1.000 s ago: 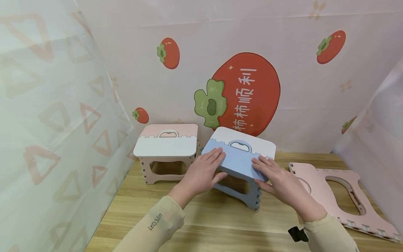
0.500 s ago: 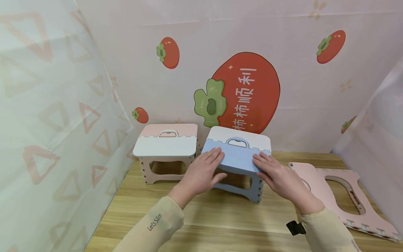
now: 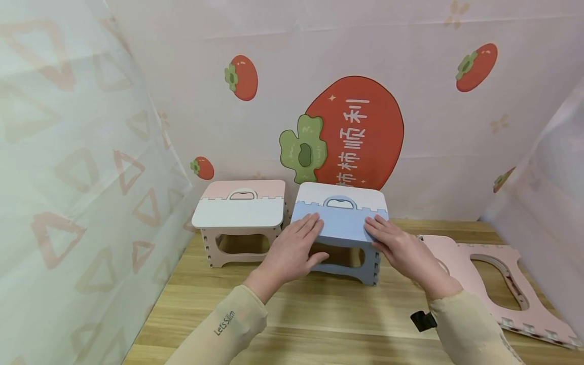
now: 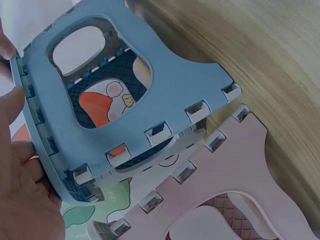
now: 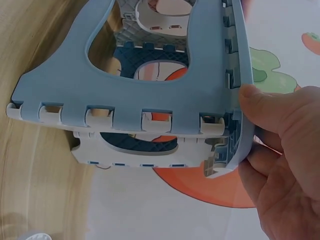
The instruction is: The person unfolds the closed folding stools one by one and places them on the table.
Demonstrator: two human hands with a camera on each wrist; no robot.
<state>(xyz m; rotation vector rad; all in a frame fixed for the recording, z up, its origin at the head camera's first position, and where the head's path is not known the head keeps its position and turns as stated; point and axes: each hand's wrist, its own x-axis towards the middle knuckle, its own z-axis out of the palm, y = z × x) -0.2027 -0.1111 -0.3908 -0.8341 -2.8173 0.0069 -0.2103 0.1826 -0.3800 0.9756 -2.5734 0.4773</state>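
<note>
A blue-and-white folding step stool (image 3: pixel 339 218) stands unfolded in the middle of the head view, its blue half towards me. My left hand (image 3: pixel 292 253) rests on the front left of its seat, fingers extended and thumb held out. On the front right corner lies my right hand (image 3: pixel 403 256), fingers fairly straight over the top. The right wrist view shows its thumb against the seat's edge (image 5: pixel 245 90). Close to the left stands a pink-and-white folding stool (image 3: pixel 239 213), also unfolded. Both stools' legs show sideways in the left wrist view.
A folded pink stool (image 3: pixel 479 284) lies flat on the wood-grain table (image 3: pixel 319 324) at the right. Behind rises a backdrop (image 3: pixel 424 126) printed with persimmons, and a patterned sheet (image 3: pixel 91 213) hangs along the left side.
The blue stool's right side has swung back towards the backdrop, so its seat sits straighter beside the pink one. My right hand moved along with it; the left hand stayed nearly in place.
</note>
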